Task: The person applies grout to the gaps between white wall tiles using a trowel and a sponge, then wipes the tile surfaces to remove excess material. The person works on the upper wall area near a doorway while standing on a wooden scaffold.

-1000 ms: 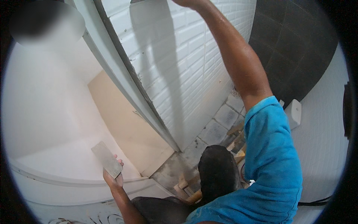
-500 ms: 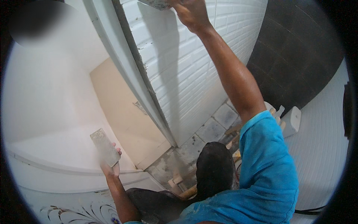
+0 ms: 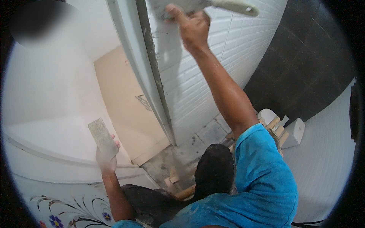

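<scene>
At the lower left of the frame, the left hand point(image 3: 107, 161) has its fingers clamped around the sides of a flat grey slab point(image 3: 100, 133), laid along the palm, perhaps so its broad face stays uncovered. At the upper centre, by the white brick-patterned wall point(image 3: 218, 53), the right hand point(image 3: 194, 32) has its fingers clamped on the blade end of a scraper point(image 3: 218, 3), handle pointing right, probably for closer control.
</scene>
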The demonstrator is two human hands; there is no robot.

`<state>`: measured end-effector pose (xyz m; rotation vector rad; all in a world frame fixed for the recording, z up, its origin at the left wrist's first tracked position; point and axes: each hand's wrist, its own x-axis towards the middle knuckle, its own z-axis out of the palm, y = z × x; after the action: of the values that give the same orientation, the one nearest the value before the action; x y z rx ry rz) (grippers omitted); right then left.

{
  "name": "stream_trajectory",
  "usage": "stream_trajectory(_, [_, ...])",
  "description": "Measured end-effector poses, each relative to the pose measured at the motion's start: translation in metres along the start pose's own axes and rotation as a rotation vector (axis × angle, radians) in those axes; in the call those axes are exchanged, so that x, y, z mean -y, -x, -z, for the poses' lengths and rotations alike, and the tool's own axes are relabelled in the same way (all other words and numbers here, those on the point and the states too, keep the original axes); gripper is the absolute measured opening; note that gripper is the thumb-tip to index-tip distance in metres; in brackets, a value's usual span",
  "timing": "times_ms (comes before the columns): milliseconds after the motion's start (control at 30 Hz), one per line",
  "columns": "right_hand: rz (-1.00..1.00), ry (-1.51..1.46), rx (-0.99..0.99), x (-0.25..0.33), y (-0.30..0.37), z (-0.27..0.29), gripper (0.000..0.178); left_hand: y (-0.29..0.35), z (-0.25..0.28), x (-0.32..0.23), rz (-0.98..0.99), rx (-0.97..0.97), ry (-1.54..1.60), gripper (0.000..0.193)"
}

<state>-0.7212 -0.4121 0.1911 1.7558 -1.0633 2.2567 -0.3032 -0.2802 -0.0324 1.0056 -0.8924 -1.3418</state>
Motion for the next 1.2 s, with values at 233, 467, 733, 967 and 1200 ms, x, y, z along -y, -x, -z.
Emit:
stream_trajectory(233, [0.426,0.375,0.14,-0.004,-0.009,0.004,0.024,0.001,-0.006,-0.003,-0.032,-0.038,-0.233,0.04])
stream_trajectory(467, [0.095,0.103,0.65,0.022,-0.065,0.035,0.017,0.007,-0.008,-0.006,-0.148,0.031,-0.337,0.047])
stream_trajectory(733, [0.334,0.254,0.779,0.022,-0.037,0.031,0.015,0.003,0.004,0.001,-0.169,0.067,-0.417,0.054])
stream_trajectory(967, [0.629,0.433,0.831,-0.005,-0.022,0.045,0.017,0.001,0.009,0.001,-0.03,0.096,0.029,0.054])
stream_trajectory(1200, [0.586,0.497,0.728,0.005,-0.011,0.038,0.015,0.005,0.004,-0.002,-0.092,0.066,-0.157,0.056])
